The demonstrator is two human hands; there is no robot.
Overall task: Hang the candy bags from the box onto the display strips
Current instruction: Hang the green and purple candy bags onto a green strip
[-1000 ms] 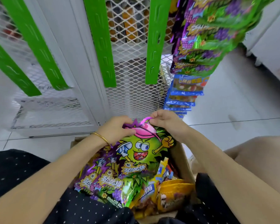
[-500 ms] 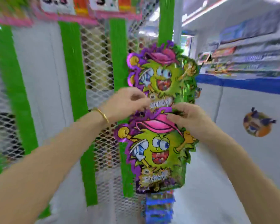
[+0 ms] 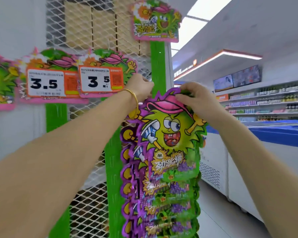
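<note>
Candy bag (image 3: 169, 134) sits right of centre in the frame, a green-and-purple pack with a grinning cartoon face under a pink cap, and it's the front one of a whole column of matching bags (image 3: 162, 200) that runs down to the bottom edge. The right hand (image 3: 194, 98) has the top of that bag, fingers curled over the pink cap and pinching the upper edge, so that grip is closed on the pack. The left hand (image 3: 141, 88), gold bangle (image 3: 133, 97) on the wrist, is up just left of it with the fingers bunched against the green display strip (image 3: 157, 69); what exactly those fingertips are pinching is hidden behind the hand, so I cannot tell what that grip has hold of. The strip rises to a cartoon header card (image 3: 156, 21) in the upper centre of the frame. Further left, 2 more header cards carry orange-edged price tags: one (image 3: 46, 83) reads 3.5, the other (image 3: 96, 79) looks like 3.5 too, with the 5 set small. A 2nd green strip (image 3: 56, 115) drops below the left tag, and another (image 3: 113, 169) runs down beside the bag column. Behind everything is a white wire mesh panel (image 3: 96, 28). Over on the right of the frame, blurred, are stocked store shelves (image 3: 268, 102), a blue-rimmed freezer chest (image 3: 279, 133) and wall screens (image 3: 237, 78) above.
</note>
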